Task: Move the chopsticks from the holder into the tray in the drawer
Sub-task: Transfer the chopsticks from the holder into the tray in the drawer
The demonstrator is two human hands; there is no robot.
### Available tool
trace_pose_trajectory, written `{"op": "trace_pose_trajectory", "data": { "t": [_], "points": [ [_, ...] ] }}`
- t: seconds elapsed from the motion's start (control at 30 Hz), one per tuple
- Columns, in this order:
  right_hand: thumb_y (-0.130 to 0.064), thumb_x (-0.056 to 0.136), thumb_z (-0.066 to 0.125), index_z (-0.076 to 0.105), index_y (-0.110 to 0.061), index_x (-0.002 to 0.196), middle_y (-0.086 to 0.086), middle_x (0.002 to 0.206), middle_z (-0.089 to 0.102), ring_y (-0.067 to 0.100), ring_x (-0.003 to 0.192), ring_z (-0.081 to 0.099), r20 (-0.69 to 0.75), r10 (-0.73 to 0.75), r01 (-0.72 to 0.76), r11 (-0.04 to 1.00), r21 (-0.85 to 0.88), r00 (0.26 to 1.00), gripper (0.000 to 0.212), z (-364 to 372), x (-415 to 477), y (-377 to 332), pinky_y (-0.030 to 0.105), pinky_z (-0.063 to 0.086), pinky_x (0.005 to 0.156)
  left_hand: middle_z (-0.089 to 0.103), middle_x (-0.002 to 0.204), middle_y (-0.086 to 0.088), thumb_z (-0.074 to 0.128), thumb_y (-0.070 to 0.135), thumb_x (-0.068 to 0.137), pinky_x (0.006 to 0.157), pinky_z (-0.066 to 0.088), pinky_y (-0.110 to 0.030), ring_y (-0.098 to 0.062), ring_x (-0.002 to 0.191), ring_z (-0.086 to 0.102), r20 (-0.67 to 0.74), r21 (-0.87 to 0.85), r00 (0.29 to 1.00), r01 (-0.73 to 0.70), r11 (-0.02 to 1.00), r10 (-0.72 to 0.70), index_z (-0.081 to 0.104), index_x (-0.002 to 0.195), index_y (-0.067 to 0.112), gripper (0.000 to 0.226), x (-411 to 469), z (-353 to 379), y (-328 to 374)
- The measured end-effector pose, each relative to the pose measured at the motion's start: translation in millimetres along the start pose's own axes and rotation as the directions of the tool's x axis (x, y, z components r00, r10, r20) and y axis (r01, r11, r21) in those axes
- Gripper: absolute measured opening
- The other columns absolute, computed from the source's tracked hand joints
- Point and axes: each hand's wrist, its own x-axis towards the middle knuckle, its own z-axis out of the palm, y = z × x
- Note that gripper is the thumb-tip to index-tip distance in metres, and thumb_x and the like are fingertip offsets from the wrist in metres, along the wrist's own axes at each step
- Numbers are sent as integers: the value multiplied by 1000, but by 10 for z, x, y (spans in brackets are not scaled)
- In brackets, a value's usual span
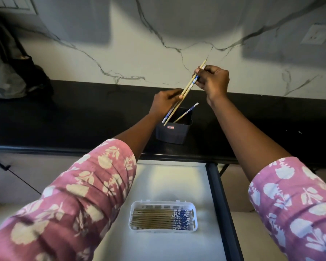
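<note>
Two bare forearms in pink floral sleeves reach over a glossy black tabletop [83, 113] backed by white marble veined in grey. The left hand [165, 102] and the right hand [214, 81] together hold a pair of chopsticks [186, 89], slim pale wooden sticks, at least one with a blue-and-white patterned end. The pair slants steeply, its long axis running from lower left, over the holder's front rim, to upper right. The left grip is pinched around the middle of the sticks; the right grip is closed around them near the upper end. Below sits the holder [173, 131], a small dark rectangular plastic bin with a red label, with one more chopstick [186, 112] leaning inside, patterned end up and to the right. Nearer the viewer, an open drawer [213, 185] with a smooth white floor holds a white slotted plastic tray [194, 217], where many chopsticks lie flat, side by side, patterned ends to the right.
</note>
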Motion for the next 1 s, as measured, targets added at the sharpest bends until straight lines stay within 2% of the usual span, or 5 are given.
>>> {"op": "trace_pose_trajectory", "data": {
  "t": [0.33, 0.53, 0.73, 0.87, 1.0],
  "points": [
    [2, 85, 64, 64, 10, 105, 14, 87, 68, 19, 77, 68, 2, -33, 33, 995, 90, 999, 22, -8, -338, -75, 29, 61, 75, 74, 101, -13, 74, 13, 77, 91, 50, -23, -15, 92, 67, -86, 9, 996, 17, 1000, -16, 70, 110, 5, 34, -184, 16, 223],
    [6, 86, 61, 64, -1, 94, 9, 83, 65, 20, 82, 65, -316, -60, 183, 909, 374, 947, 11, -63, -491, -81, 24, 58, 71, 72, 92, -13, 71, 16, 81, 88, 54, -34, -17, 87, 63, -314, -203, 916, 193, 960, -251, 73, 101, 7, 22, -258, -38, 204],
    [10, 88, 56, 51, -14, 77, 11, 79, 63, 17, 72, 63, -421, 110, 202, 751, 629, 900, 26, 50, -699, -63, 22, 51, 64, 62, 79, -8, 59, 4, 90, 71, 56, -24, -14, 68, 62, -90, -707, 870, 286, 646, -484, 62, 105, -9, 20, -339, 73, 292],
    [17, 87, 49, 54, -3, 83, 9, 76, 58, 16, 70, 60, -432, 267, 89, 757, 647, 862, 21, 95, -869, 66, 19, 53, 69, 60, 76, -7, 55, 4, 92, 64, 56, -22, -13, 68, 61, -97, -826, 860, 211, 523, -500, 58, 95, 0, 5, -374, 109, 380],
    [10, 88, 53, 63, 7, 86, 6, 71, 60, 9, 62, 58, -371, 444, -132, 767, 628, 816, 11, 53, -1023, 261, 6, 49, 47, 61, 77, -7, 57, 5, 92, 74, 55, -29, -13, 68, 61, -115, -875, 847, 161, 456, -518, 57, 112, -8, 24, -369, 70, 381]
  ]
}}
